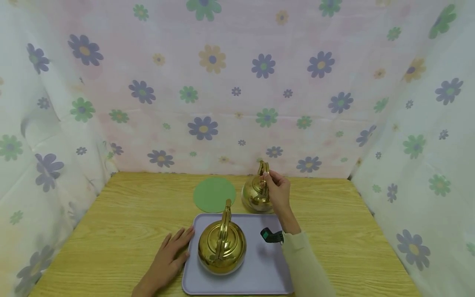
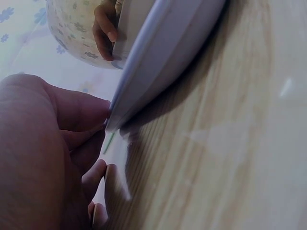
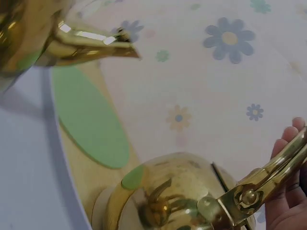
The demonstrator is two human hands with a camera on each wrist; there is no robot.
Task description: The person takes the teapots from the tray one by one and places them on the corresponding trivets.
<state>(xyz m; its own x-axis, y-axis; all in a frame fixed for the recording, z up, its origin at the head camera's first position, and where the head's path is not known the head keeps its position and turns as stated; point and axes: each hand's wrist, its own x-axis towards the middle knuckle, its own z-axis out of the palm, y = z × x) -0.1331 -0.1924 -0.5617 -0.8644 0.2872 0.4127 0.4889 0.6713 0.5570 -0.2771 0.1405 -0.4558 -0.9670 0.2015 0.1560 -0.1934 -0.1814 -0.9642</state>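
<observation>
A shiny gold kettle [image 1: 257, 195] is behind the tray, to the right of the green disc. My right hand [image 1: 279, 191] grips its upright handle, and the right wrist view shows fingers [image 3: 283, 140] behind the gold handle [image 3: 268, 184]. Whether this kettle touches the table, I cannot tell. A second gold kettle [image 1: 222, 248] stands on the pale purple tray [image 1: 261, 274], handle up, its spout [image 3: 91, 45] pointing away from me. Beside the tray's left edge lies my left hand [image 1: 167, 258], fingers extended; in the left wrist view its fingertips [image 2: 98, 109] touch the tray's rim [image 2: 139, 72].
A flat green disc [image 1: 213, 194] lies on the wooden table [image 1: 111, 243], just behind the tray. Flower-patterned cloth [image 1: 237, 78] hangs at the back and both sides. A black wrist strap piece [image 1: 271, 236] juts from the right sleeve over the tray.
</observation>
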